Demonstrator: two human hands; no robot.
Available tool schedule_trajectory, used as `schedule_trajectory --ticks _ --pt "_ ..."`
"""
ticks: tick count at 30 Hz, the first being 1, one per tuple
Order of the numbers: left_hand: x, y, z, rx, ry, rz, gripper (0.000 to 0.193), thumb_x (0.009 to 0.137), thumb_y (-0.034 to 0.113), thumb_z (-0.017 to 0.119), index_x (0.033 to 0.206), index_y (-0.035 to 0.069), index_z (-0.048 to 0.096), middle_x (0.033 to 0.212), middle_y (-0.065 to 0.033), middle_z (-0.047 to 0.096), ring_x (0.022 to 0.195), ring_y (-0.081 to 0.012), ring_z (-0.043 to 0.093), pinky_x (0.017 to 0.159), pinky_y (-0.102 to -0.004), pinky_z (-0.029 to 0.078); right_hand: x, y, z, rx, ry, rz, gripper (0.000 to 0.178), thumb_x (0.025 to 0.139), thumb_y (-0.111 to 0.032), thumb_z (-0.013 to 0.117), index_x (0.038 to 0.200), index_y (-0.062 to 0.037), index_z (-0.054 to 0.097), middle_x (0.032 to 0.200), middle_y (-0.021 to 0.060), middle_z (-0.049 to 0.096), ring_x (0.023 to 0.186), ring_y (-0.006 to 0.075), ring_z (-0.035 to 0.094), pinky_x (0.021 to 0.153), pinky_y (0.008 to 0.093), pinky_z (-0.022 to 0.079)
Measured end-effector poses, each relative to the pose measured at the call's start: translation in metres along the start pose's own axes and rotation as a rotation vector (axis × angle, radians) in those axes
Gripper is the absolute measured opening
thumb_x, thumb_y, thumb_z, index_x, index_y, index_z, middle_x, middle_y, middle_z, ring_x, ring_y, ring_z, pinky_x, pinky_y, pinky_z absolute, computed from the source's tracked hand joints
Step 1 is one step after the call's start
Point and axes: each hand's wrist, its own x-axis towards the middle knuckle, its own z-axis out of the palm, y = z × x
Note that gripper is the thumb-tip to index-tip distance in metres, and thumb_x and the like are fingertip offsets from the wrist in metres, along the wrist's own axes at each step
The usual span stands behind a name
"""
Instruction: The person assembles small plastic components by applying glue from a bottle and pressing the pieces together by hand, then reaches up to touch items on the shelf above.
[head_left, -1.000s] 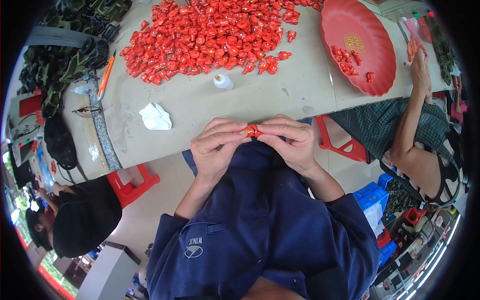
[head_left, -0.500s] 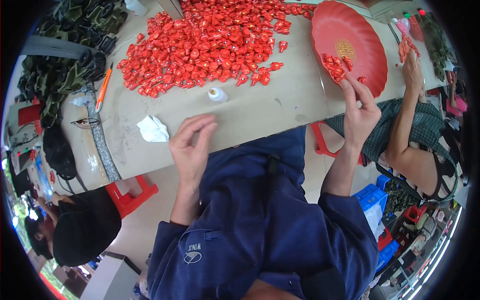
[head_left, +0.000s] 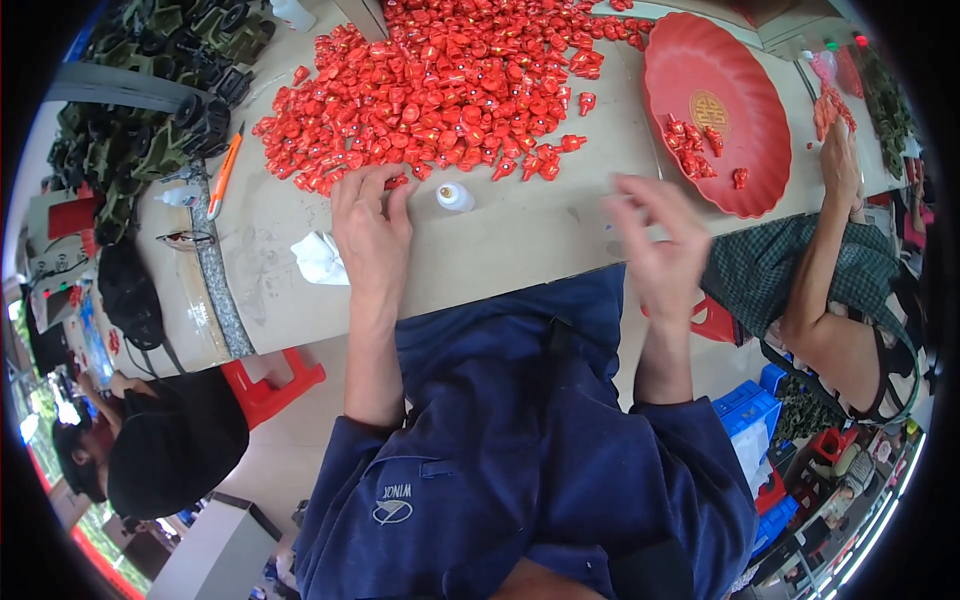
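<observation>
A large heap of small shiny red plastic pieces (head_left: 430,90) covers the far middle of the table. At its near edge my left hand (head_left: 372,230) is bent, thumb and forefinger closed round one small red plastic piece (head_left: 397,181). Just right of those fingers stands a small white bottle (head_left: 455,197) with a brownish tip; a crumpled white tissue (head_left: 319,259) lies beside the wrist. My right hand (head_left: 660,230), smeared by motion, hovers over the table's near side, left of a red scalloped tray (head_left: 765,150). Several red pieces (head_left: 690,145) rest in that tray.
An orange cutter (head_left: 228,172) and another small bottle (head_left: 178,195) lie at left, near piled dark green toy vehicles (head_left: 130,130). At right a co-worker's hand (head_left: 840,160) is by a pink-red bag (head_left: 830,95). Red stools (head_left: 270,385) flank me.
My right hand has left the tray and swung left, leaving red pieces in it. My left hand has moved forward to the heap's edge and closed on a piece. The view has shifted slightly.
</observation>
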Motion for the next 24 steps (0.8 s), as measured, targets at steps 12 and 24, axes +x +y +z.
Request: schedule_trajectory --ticks 12,24 --pt "-0.059 0.002 -0.025 -1.382 -0.201 -0.565 0.026 0.074 -0.006 0.063 0.099 -0.003 0.056 0.086 -0.0101 0.062 0.074 -0.0128 0.059 0.064 -0.0220 0.048 0.001 -0.019 0.101 0.093 -0.237 -0.304 0.035 0.071 -0.007 0.067 0.104 -0.0029 0.057 0.094 0.0094 0.061 0.084 0.0204 0.058 0.072 0.0273 0.047" --pt "-0.071 0.015 -0.014 -1.831 -0.407 -0.739 0.024 0.082 0.002 0.056 0.105 0.001 0.053 0.091 -0.0091 0.060 0.080 -0.0152 0.059 0.067 -0.0236 0.048 -0.035 -0.017 0.040 0.631 -0.301 0.018 0.033 0.077 -0.009 0.064 0.105 0.0026 0.051 0.089 0.0079 0.061 0.075 0.0105 0.056 0.067 0.0227 0.044"
